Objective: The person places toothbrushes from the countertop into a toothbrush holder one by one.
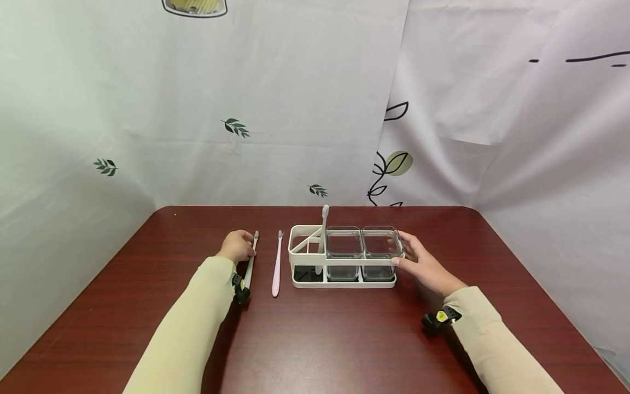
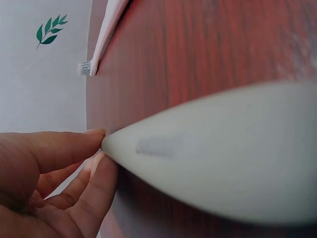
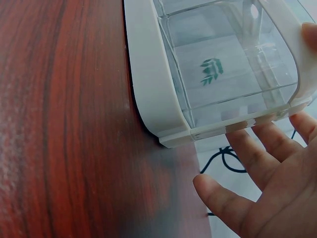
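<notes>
My left hand (image 1: 236, 246) pinches a pale grey-green toothbrush (image 1: 249, 271) between thumb and fingers near its head end. In the left wrist view its handle (image 2: 233, 153) looms large and blurred toward the camera. To its right a pink toothbrush (image 1: 276, 271) lies on the table, bristles at the far end. Further right stands a white toothbrush holder (image 1: 344, 285), with a light toothbrush (image 1: 324, 230) upright in it and two clear cups (image 1: 343, 254) side by side. My right hand (image 1: 425, 268) holds the holder's right end, thumb on the front rail, fingers along the side.
The dark red-brown wooden table (image 1: 315, 339) reaches back to a white curtain (image 1: 295, 109) printed with leaves. Curtain also hangs along both sides. A black wrist camera (image 1: 241, 290) sits on the left wrist and another camera (image 1: 435, 322) on the right.
</notes>
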